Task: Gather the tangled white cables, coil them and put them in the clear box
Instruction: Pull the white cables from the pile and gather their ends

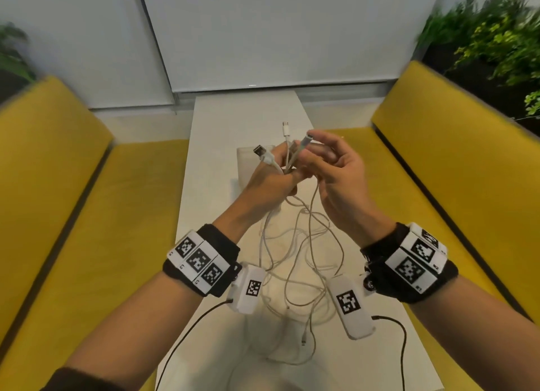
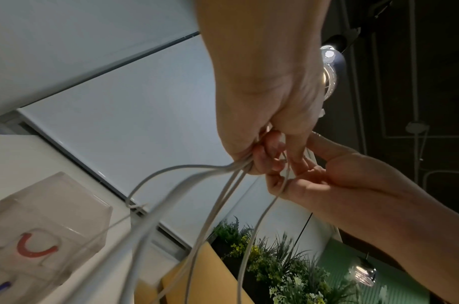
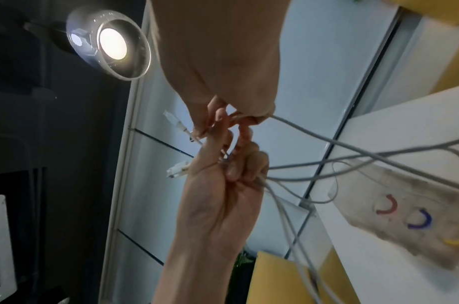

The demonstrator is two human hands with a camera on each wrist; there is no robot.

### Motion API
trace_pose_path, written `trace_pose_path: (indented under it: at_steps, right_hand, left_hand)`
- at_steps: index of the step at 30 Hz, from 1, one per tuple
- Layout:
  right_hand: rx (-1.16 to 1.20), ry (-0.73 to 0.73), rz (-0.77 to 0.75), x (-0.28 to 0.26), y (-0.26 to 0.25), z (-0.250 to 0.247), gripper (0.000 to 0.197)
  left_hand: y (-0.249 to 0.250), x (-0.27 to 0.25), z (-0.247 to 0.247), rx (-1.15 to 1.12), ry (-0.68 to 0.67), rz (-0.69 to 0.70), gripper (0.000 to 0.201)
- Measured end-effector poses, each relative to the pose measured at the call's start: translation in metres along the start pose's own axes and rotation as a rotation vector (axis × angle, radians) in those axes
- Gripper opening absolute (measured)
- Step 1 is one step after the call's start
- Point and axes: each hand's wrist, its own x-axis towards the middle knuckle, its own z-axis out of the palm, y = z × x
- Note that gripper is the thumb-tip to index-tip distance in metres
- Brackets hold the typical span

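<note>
Several tangled white cables (image 1: 295,259) hang from my hands down to the white table (image 1: 222,121). My left hand (image 1: 277,171) grips a bundle of their ends, and three plugs (image 1: 285,129) stick up above the fist. In the left wrist view the cables (image 2: 210,197) fan out below my left hand (image 2: 251,162). My right hand (image 1: 314,153) touches the left one and pinches one cable (image 3: 296,126) beside the bundle; its fingers (image 2: 277,183) close on a thin strand. The clear box (image 1: 245,165) stands on the table just behind my hands, and shows as a clear box (image 3: 405,218) with coloured marks.
Yellow benches flank the narrow table, one bench (image 1: 73,186) on the left and one bench (image 1: 438,171) on the right. Green plants (image 1: 496,39) stand at the back right. Black leads (image 1: 187,332) run from my wrist units over the table's near end.
</note>
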Motion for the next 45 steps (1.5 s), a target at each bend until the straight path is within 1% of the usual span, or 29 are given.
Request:
trace_pose_path:
  at_steps: [2, 3, 5, 7, 9, 10, 11, 13, 14, 15, 17, 19, 22, 24, 26, 29, 32, 34, 35, 36, 37, 39, 40, 41, 42, 44, 45]
  right_hand:
    - [-0.001, 0.037, 0.002, 0.0, 0.003, 0.001, 0.038]
    - [-0.023, 0.056, 0.009, 0.0, 0.005, 0.001, 0.041]
    - [-0.154, 0.08, 0.016, -0.001, 0.008, -0.001, 0.051]
    - [-0.297, 0.077, -0.008, -0.004, 0.01, -0.004, 0.063]
    - [-0.34, 0.043, 0.02, -0.007, 0.014, -0.008, 0.068]
    - [-0.341, 0.014, 0.069, -0.008, 0.016, -0.011, 0.065]
    - [-0.341, -0.024, 0.124, -0.008, 0.018, -0.013, 0.058]
    - [-0.347, -0.13, 0.186, -0.008, 0.023, -0.022, 0.03]
    - [-0.347, -0.183, 0.2, -0.008, 0.027, -0.03, 0.02]
    - [-0.359, -0.231, 0.217, -0.009, 0.031, -0.039, 0.021]
    - [-0.418, -0.311, 0.264, -0.013, 0.038, -0.058, 0.032]
    - [-0.458, -0.352, 0.301, -0.019, 0.045, -0.079, 0.038]
    - [-0.501, -0.335, 0.346, -0.031, 0.057, -0.109, 0.052]
    - [-0.517, -0.295, 0.362, -0.036, 0.066, -0.122, 0.048]
    - [-0.556, -0.271, 0.364, -0.036, 0.071, -0.131, 0.047]
    - [-0.722, -0.332, 0.355, -0.036, 0.076, -0.142, 0.055]
    - [-0.806, -0.342, 0.373, -0.038, 0.084, -0.152, 0.057]
    - [-0.842, -0.319, 0.378, -0.038, 0.091, -0.158, 0.057]
    - [-0.84, -0.294, 0.387, -0.037, 0.094, -0.162, 0.053]
    - [-0.838, -0.248, 0.404, -0.037, 0.098, -0.166, 0.046]
    - [-0.833, -0.194, 0.431, -0.038, 0.103, -0.172, 0.042]
    - [-0.86, -0.088, 0.554, -0.045, 0.112, -0.18, 0.065]
    - [-0.9, -0.06, 0.636, -0.051, 0.117, -0.182, 0.073]
    - [-0.976, -0.078, 0.701, -0.059, 0.123, -0.185, 0.073]
    - [-1.091, -0.159, 0.755, -0.067, 0.13, -0.189, 0.067]
    - [-1.304, -0.38, 0.874, -0.083, 0.143, -0.195, 0.044]
    - [-1.345, -0.445, 0.938, -0.091, 0.148, -0.195, 0.032]
  left_hand:
    - [-0.002, 0.001, 0.001, 0.006, 0.059, 0.008, 0.025]
    - [-0.003, 0.002, 0.0, 0.01, 0.091, 0.004, 0.026]
    - [-0.005, 0.004, -0.003, -0.019, 0.14, -0.004, 0.026]
    - [-0.004, 0.008, -0.005, -0.063, 0.199, 0.013, 0.023]
    - [0.001, 0.012, -0.007, -0.128, 0.272, 0.035, 0.021]
    - [0.003, 0.016, -0.009, -0.176, 0.307, 0.039, 0.022]
    - [0.005, 0.02, -0.012, -0.219, 0.343, 0.042, 0.024]
    - [0.01, 0.027, -0.02, -0.282, 0.415, 0.055, 0.032]
    - [0.014, 0.03, -0.024, -0.321, 0.443, 0.068, 0.036]
    - [0.019, 0.032, -0.028, -0.382, 0.464, 0.08, 0.04]
    - [0.031, 0.033, -0.04, -0.531, 0.494, 0.092, 0.046]
    - [0.042, 0.033, -0.058, -0.635, 0.53, 0.095, 0.042]
    - [0.052, 0.033, -0.082, -0.704, 0.571, 0.12, 0.03]
    - [0.053, 0.032, -0.087, -0.687, 0.6, 0.121, 0.029]
    - [0.051, 0.03, -0.083, -0.653, 0.609, 0.101, 0.031]
    - [0.048, 0.027, -0.079, -0.645, 0.642, 0.102, 0.033]
    - [0.05, 0.027, -0.081, -0.643, 0.656, 0.116, 0.034]
    - [0.05, 0.028, -0.081, -0.629, 0.642, 0.12, 0.035]
    - [0.05, 0.028, -0.079, -0.622, 0.624, 0.119, 0.036]
    - [0.049, 0.028, -0.076, -0.615, 0.601, 0.113, 0.039]
    - [0.047, 0.029, -0.073, -0.602, 0.577, 0.104, 0.043]
    - [0.042, 0.028, -0.065, -0.558, 0.538, 0.092, 0.049]
    - [0.04, 0.027, -0.062, -0.539, 0.525, 0.099, 0.049]
    - [0.039, 0.026, -0.059, -0.526, 0.513, 0.112, 0.045]
    - [0.037, 0.025, -0.056, -0.521, 0.505, 0.124, 0.039]
    - [0.035, 0.026, -0.054, -0.537, 0.492, 0.118, 0.031]
    - [0.033, 0.027, -0.053, -0.551, 0.486, 0.106, 0.029]
